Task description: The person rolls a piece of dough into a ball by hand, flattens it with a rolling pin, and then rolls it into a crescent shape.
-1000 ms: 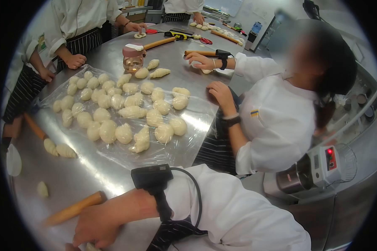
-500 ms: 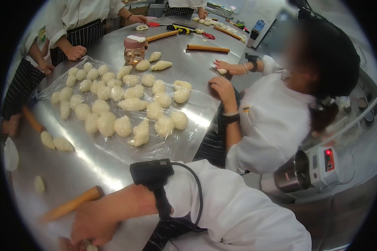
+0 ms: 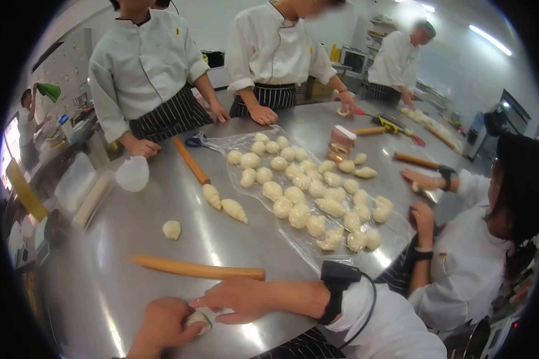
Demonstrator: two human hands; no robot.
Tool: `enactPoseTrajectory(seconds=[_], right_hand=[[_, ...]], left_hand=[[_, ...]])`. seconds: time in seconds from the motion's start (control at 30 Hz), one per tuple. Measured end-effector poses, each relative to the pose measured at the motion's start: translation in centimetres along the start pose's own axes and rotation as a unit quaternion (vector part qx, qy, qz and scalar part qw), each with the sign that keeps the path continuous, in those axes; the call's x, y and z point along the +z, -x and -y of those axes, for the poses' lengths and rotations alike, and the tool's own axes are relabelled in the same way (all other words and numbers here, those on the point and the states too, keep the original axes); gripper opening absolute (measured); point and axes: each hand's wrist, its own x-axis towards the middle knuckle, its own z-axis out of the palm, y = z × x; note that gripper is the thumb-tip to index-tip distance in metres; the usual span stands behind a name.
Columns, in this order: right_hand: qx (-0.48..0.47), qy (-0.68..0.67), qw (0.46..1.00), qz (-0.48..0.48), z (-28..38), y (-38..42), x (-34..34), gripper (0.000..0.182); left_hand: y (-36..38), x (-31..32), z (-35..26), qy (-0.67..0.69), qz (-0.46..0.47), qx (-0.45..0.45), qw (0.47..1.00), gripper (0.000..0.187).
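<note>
At the bottom of the view, my left hand (image 3: 163, 323) curls around a small piece of dough (image 3: 199, 322) on the steel table, its thumb along the front of the piece. My right hand (image 3: 236, 299) hovers just to the right, fingers stretched out and fingertips close over the dough. Beyond both hands lies a wooden rolling pin (image 3: 197, 267). Behind that sits a single dough ball (image 3: 172, 230).
Many dough pieces (image 3: 299, 215) rest under plastic film (image 3: 257, 206) on the table (image 3: 120, 251). Two ridged rolls (image 3: 234, 210) lie near another rolling pin (image 3: 190, 160). A white scraper (image 3: 132, 173) is at left. A co-worker (image 3: 461, 251) works dough at right; others stand opposite.
The view has swung up and left, bringing more of the room and both my hands into sight. My right hand's fingers, curled before, are now stretched out.
</note>
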Motion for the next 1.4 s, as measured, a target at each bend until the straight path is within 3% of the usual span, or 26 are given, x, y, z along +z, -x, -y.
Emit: enactPoseTrajectory(seconds=[0.1, 0.2, 0.27, 0.4, 0.47, 0.53, 0.63, 0.73, 0.93, 1.03, 1.13, 1.23, 1.33, 1.4], right_hand=[[0.018, 0.018, 1.0, 0.003, 0.2, -0.1, 0.1, 0.052], [0.041, 0.019, 0.999, 0.029, 0.2, -0.4, 0.2, 0.052], [0.082, 0.005, 0.995, 0.054, 1.1, -0.5, -0.3, 0.054], [0.017, 0.028, 0.999, -0.029, 1.4, -0.5, -0.5, 0.048], [-0.006, 0.065, 0.995, -0.078, 1.0, -0.4, 0.1, 0.049], [-0.061, 0.097, 0.984, -0.134, 0.1, -0.8, 0.1, 0.055], [-0.042, 0.093, 0.984, -0.149, -0.2, -0.7, 0.1, 0.056], [-0.026, 0.092, 0.987, -0.131, 0.0, -1.0, 0.3, 0.059], [-0.011, 0.13, 0.988, -0.085, 0.1, -1.5, 0.9, 0.054], [-0.011, 0.102, 0.99, -0.093, -0.3, -1.5, 1.8, 0.04], [-0.024, 0.172, 0.983, -0.061, 0.3, -1.9, 1.5, 0.025], [-0.065, 0.21, 0.973, -0.075, 0.5, -1.7, 1.6, 0.019], [-0.106, 0.248, 0.959, -0.089, 0.5, -1.5, 1.7, 0.013], [-0.105, 0.255, 0.956, -0.096, 0.6, -1.5, 1.9, 0.013]], left_hand=[[0.0, 0.1, 0.1, 0.011, 0.015, 0.035, 0.999, 0.031], [0.2, 1.0, 0.6, 0.035, -0.046, 0.07, 0.996, 0.029], [0.5, 1.1, 0.4, 0.058, -0.068, 0.03, 0.996, 0.028], [0.5, 0.5, -0.8, 0.132, -0.099, -0.103, 0.981, 0.024], [0.5, 1.2, -0.4, 0.222, -0.159, -0.149, 0.951, 0.021], [0.4, 1.7, 0.2, 0.231, -0.21, -0.098, 0.945, 0.021], [0.1, 1.2, 0.5, 0.181, -0.205, -0.03, 0.961, 0.023], [0.4, 1.1, 0.5, 0.161, -0.182, 0.002, 0.97, 0.031], [0.0, 2.0, 1.0, 0.218, -0.269, 0.107, 0.932, 0.048], [-0.2, 2.6, 0.4, 0.227, -0.272, 0.111, 0.929, 0.042], [-0.3, 2.7, 0.3, 0.199, -0.265, 0.123, 0.936, 0.03], [0.0, 2.7, 0.2, 0.272, -0.239, 0.111, 0.925, 0.019], [0.2, 2.3, 0.5, 0.39, -0.143, 0.103, 0.904, 0.012], [0.0, 2.3, 0.4, 0.354, -0.158, 0.108, 0.915, 0.011]])
